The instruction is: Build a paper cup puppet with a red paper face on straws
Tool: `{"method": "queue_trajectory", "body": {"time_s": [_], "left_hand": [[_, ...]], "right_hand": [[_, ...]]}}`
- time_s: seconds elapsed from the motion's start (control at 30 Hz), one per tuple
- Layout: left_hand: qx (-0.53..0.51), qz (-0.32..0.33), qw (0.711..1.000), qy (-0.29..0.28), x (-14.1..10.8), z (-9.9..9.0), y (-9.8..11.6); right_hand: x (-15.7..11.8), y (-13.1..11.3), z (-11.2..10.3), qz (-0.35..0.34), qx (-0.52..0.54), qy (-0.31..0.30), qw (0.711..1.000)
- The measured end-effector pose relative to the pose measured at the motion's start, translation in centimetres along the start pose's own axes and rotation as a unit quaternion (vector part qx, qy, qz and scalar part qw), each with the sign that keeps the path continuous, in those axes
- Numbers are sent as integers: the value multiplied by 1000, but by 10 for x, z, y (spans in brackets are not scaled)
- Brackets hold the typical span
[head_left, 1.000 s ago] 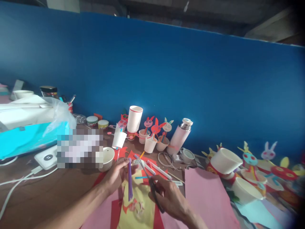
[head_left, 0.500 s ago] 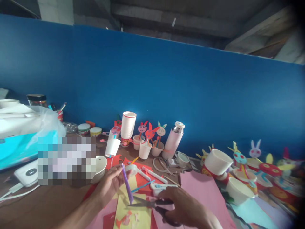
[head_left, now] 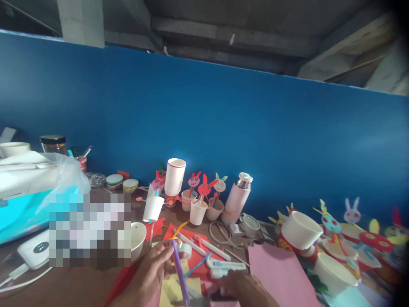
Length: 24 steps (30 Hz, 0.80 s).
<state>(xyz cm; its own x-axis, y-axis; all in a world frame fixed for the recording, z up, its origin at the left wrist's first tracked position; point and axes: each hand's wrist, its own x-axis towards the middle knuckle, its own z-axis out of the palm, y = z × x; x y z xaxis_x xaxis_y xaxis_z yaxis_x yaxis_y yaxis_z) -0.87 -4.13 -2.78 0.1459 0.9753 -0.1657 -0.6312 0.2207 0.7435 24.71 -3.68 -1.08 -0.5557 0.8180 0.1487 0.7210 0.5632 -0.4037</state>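
My left hand (head_left: 156,264) pinches the upper end of a narrow purple strip (head_left: 180,273), which slants down to the bottom edge; I cannot tell whether it is a straw or folded paper. Low in the view, my right hand (head_left: 239,288) is closed around the dark handles of a pair of scissors (head_left: 194,291). Their blades point left, by the strip's lower part, and are partly cut off and blurred. Just behind my left fingers is a roll of clear tape (head_left: 185,249). Yellow paper (head_left: 171,288) lies beneath.
White markers (head_left: 212,247), a blue straw (head_left: 198,265) and a box cutter (head_left: 226,264) lie beyond my hands. Paper cups with rabbit faces (head_left: 198,211) and a pink thermos (head_left: 236,200) stand behind. Pink paper (head_left: 277,273) and more cups (head_left: 334,273) are on the right, a power bank (head_left: 33,247) left.
The view has tilted up, so everything sits lower in the picture. The scissors and my right hand are now partly cut off by the bottom edge. My left hand still holds the purple strip.
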Motion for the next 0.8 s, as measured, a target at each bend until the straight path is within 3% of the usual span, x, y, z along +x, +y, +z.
{"method": "queue_trajectory", "body": {"time_s": [0.03, 0.2, 0.33, 0.5, 0.6, 0.8], "left_hand": [[3, 1, 1000, -3, 0, 0, 0], [23, 3, 1000, 1, -2, 2, 2], [47, 17, 999, -1, -4, 4, 1], [77, 50, 996, -11, -4, 8, -4], [91, 57, 994, -3, -5, 11, -5], [94, 66, 993, -6, -7, 14, 0]], "right_hand": [[3, -3, -6, 2, 14, -20, 1000], [19, -35, -18, 66, 120, -2, 991], [35, -54, -5, 106, 242, 44, 964], [61, -57, 21, 129, 380, 87, 912], [70, -62, 31, 118, 428, 124, 888], [73, -72, 33, 70, 444, 123, 885]]}}
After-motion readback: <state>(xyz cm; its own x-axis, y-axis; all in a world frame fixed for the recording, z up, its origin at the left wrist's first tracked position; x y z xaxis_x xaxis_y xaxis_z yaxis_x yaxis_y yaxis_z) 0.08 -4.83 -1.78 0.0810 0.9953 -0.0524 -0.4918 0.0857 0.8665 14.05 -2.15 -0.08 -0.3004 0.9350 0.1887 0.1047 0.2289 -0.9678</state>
